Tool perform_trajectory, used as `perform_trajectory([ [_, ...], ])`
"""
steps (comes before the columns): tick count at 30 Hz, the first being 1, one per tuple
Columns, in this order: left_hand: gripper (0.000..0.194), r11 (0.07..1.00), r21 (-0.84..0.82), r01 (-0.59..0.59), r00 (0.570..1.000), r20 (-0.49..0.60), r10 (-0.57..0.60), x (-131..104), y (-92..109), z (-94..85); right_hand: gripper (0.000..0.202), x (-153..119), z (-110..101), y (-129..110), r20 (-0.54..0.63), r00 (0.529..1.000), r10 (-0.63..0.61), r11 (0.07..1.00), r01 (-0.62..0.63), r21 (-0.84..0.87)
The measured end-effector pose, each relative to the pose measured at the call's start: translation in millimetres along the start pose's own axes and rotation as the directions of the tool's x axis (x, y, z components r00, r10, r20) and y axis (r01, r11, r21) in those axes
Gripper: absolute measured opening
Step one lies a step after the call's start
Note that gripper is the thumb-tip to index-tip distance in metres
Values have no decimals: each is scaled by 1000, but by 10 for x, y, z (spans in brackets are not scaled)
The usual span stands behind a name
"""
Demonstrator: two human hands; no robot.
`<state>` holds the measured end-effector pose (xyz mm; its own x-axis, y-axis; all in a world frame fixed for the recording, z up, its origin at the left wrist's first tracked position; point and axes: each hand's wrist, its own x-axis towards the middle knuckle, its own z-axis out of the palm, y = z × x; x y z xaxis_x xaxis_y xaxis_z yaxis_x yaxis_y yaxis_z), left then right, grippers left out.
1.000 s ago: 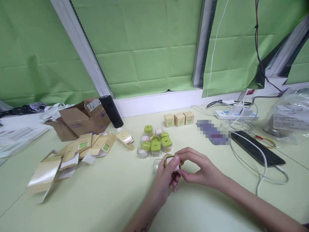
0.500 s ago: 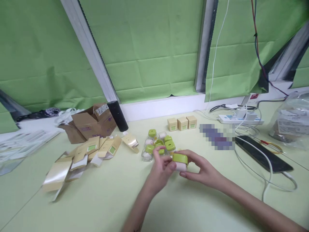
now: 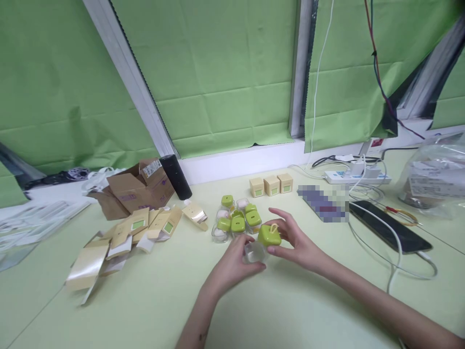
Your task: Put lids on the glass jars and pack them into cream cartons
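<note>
Head view: the left hand (image 3: 232,262) grips a clear cup (image 3: 255,253); the right hand (image 3: 295,241) grips a green lid (image 3: 269,237) (cord loop (image 3: 274,228) on top). The hands are close together, just before the small containers (image 3: 238,224) on the worktop (image 3: 156,300).

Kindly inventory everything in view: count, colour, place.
Cup: 1, clear, centre
Looped cap: 1, green, centre
Containers: several, clear/green, centre
Small cartons: 3, tan, back
Opened cartons: several, tan, left
Cardboard box: 1, brown, left
Cylinder: 1, black, left
Smartphone: 1, black, right
Blurred item: 1, purplish, right
Power strip: 1, white, right
Cables: several, mixed, right
Bag: 1, clear, right
Curtains: several, green, back
Other clutter: uncounted, mixed, both sides
Table: 1, greenish, below
Left hand: 1, on cup
Right hand: 1, on cap
</note>
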<state>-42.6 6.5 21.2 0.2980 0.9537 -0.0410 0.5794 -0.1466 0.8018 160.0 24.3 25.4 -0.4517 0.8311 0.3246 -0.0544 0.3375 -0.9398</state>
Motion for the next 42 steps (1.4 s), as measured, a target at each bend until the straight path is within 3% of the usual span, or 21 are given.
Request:
perform_trajectory([
  [6, 45, 996, -61, -70, 996, -54, 67, 123, -79, 278, 42, -6, 7, 103, 164, 982, 93, 971, -53, -234],
  [12, 42, 997, -52, -48, 999, -18, 47, 80, -83, 245, 39, 0, -15, 49, 254, 959, 123, 944, -34, -328],
  [15, 58, 995, -103, -12, 999, 42, 16, 35, -59, 179, 33, -4, -27, 28, 296, 944, 145, 940, -38, -339],
  [17, 71, 993, -116, -16, 999, 45, 21, 45, -58, 67, 31, -7, -25, 44, 288, 943, 169, 940, -66, -334],
  [19, 60, 997, -72, -39, 994, -109, 30, 104, -80, -131, 32, -10, -13, 80, 252, 948, 194, 938, -104, -331],
  [21, 36, 1000, 0, -17, 930, -366, 16, 199, -137, -410, 33, -13, 1, 115, 218, 948, 230, 933, -151, -326],
  [24, 37, 991, 82, 103, 836, -547, -41, 364, -291, -863, 34, -20, 15, 134, 207, 941, 269, 928, -195, -319],
  [27, 43, 964, 99, 248, 775, -616, -137, 520, -487, -1167, 38, -33, 24, 112, 195, 941, 276, 923, -202, -328],
  [30, 36, 940, 61, 336, 745, -627, -226, 659, -643, -1261, 40, -50, 34, 86, 184, 944, 273, 918, -198, -344],
  [35, 27, 956, 42, 290, 752, -628, -200, 665, -666, -1253, 46, -78, 46, 110, 179, 956, 231, 921, -155, -359],
  [39, 68, 988, 17, 151, 738, -667, -101, 336, -433, -1177, 50, -64, 47, 138, 107, 963, 246, 924, -199, -327],
  [40, 75, 996, -27, 83, 764, -641, -81, 233, -345, -1120, 50, -49, 44, 136, 91, 968, 233, 932, -195, -306],
  [42, 77, 924, -361, -127, 895, -444, -50, 49, -156, -948, 47, -12, 33, 125, 61, 980, 187, 954, -166, -250],
])
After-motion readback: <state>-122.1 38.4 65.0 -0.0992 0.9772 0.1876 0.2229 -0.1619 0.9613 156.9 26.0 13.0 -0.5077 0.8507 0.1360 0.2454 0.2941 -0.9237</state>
